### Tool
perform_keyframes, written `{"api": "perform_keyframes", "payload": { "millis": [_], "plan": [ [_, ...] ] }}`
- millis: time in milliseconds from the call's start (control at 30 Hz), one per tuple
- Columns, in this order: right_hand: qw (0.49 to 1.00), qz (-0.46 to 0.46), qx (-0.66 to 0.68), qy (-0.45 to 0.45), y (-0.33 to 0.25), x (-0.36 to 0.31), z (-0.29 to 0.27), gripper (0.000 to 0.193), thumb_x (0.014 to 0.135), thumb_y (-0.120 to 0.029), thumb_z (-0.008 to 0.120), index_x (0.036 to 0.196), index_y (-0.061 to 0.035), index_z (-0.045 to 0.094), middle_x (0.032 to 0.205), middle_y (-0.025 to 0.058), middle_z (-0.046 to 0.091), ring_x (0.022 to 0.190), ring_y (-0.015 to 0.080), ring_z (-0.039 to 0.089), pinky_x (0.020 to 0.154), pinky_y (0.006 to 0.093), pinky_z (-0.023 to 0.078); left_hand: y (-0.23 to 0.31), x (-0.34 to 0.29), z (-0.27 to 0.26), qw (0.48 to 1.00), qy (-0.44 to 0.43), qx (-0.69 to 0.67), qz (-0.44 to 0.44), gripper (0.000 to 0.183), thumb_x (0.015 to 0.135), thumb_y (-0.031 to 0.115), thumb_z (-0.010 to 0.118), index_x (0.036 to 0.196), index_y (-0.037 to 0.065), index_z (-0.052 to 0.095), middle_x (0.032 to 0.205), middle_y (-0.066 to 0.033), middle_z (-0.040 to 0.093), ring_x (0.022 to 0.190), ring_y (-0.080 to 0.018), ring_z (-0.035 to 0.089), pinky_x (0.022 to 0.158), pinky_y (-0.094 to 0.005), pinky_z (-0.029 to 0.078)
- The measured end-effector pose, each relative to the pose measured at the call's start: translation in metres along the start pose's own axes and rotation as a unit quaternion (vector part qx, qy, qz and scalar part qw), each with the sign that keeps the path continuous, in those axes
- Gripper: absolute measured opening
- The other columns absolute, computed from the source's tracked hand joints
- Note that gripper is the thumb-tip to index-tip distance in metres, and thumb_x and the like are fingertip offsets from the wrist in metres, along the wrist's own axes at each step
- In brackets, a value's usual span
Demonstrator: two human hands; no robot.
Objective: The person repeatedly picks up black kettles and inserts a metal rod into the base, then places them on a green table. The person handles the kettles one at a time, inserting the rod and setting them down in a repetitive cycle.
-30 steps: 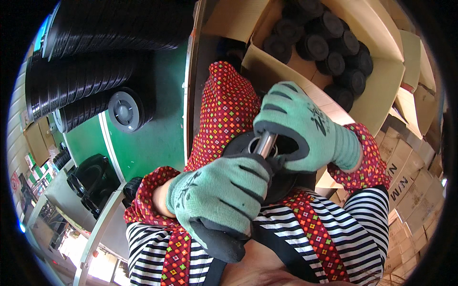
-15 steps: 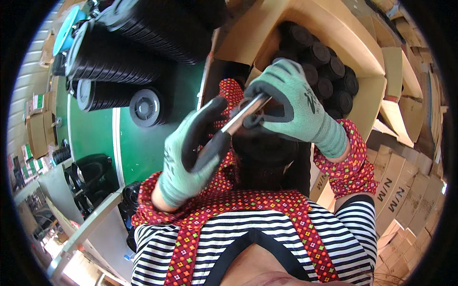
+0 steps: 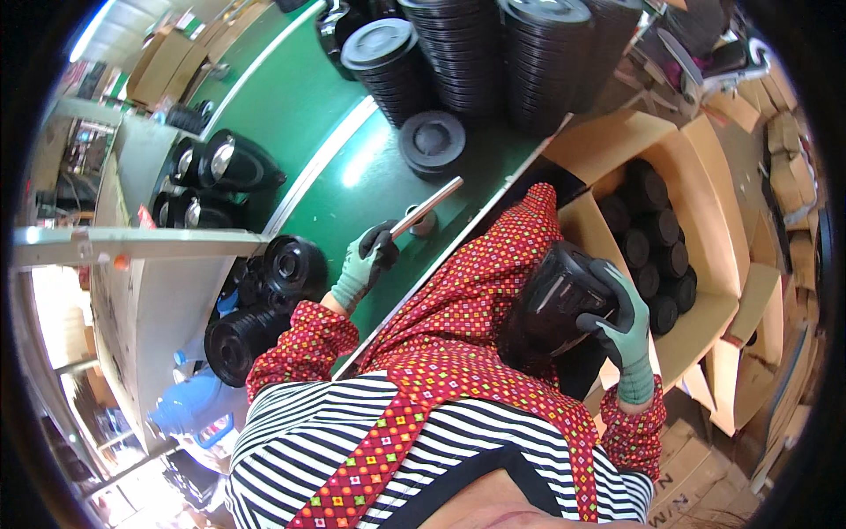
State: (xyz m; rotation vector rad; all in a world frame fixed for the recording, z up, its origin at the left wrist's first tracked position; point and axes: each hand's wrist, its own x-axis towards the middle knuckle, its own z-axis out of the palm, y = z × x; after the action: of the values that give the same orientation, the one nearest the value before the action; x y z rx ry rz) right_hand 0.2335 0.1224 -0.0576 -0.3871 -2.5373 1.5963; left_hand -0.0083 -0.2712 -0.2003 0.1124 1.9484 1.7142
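Observation:
My left hand, in a green glove with dark palm and fingertips, is closed on a slim silver metal rod. The rod slants up and to the right over the green tabletop, and a small round metal piece shows just behind it. Against my apron, a glossy black jar-like container lies tilted in my lap. My gloved right hand is wrapped around its right side, thumb and fingers on the wall. A round black lid rests on the table beyond the rod.
Tall stacks of black lids stand at the table's far end. To my right, an open cardboard box holds several black containers. More black containers lie to the left, beside a metal rail. A large blue water bottle is at lower left.
My hands have moved apart. My left hand has carried the rod left over the table, while my right hand has let go of the rod and gripped the container. The view has turned.

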Motion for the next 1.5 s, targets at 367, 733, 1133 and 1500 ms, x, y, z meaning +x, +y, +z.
{"api": "perform_keyframes", "payload": {
  "millis": [367,733,1133,1500],
  "plan": [
    [0.961,0.038,0.248,0.114,-0.072,0.062,0.022,0.048,0.103,-0.028,0.069,0.138,0.0056,0.064,0.131,0.0102,0.071,0.116,0.0206,0.066,0.105,0.0339,0.050,0.118,-0.068,0.022,0.919,-0.163,0.217,0.286,0.106,0.072,0.026,0.096,0.159,0.005,0.040,0.161,-0.0223,0.038,0.150,-0.0381,0.040,0.120,-0.0468,0.039],
    [0.922,0.137,0.354,-0.082,-0.062,0.135,0.174,0.046,0.110,-0.033,0.054,0.145,-0.0032,0.053,0.137,0.0151,0.061,0.122,0.0250,0.064,0.099,0.0373,0.056,0.162,-0.043,-0.050,0.969,0.094,-0.208,0.097,0.044,0.102,0.030,0.071,0.130,-0.003,0.060,0.116,-0.0132,0.069,0.100,-0.0267,0.072,0.073,-0.0409,0.066],
    [0.973,-0.207,-0.027,-0.096,-0.002,0.118,0.199,0.040,0.088,-0.011,0.075,0.127,-0.0028,0.071,0.120,0.0178,0.073,0.108,0.0363,0.070,0.094,0.0419,0.056,0.191,0.364,-0.189,0.920,0.326,-0.137,0.169,0.053,0.095,0.018,0.079,0.138,-0.006,0.057,0.118,-0.0157,0.070,0.088,-0.0258,0.072,0.066,-0.0402,0.066],
    [0.968,-0.221,-0.019,-0.120,-0.004,0.125,0.197,0.038,0.085,-0.010,0.076,0.121,-0.0015,0.073,0.117,0.0170,0.072,0.104,0.0359,0.070,0.092,0.0432,0.057,0.173,0.396,-0.186,0.901,0.388,0.109,0.161,0.078,0.087,0.046,0.083,0.134,-0.010,0.057,0.117,-0.0254,0.070,0.107,-0.0357,0.068,0.091,-0.0453,0.056]
  ]
}}
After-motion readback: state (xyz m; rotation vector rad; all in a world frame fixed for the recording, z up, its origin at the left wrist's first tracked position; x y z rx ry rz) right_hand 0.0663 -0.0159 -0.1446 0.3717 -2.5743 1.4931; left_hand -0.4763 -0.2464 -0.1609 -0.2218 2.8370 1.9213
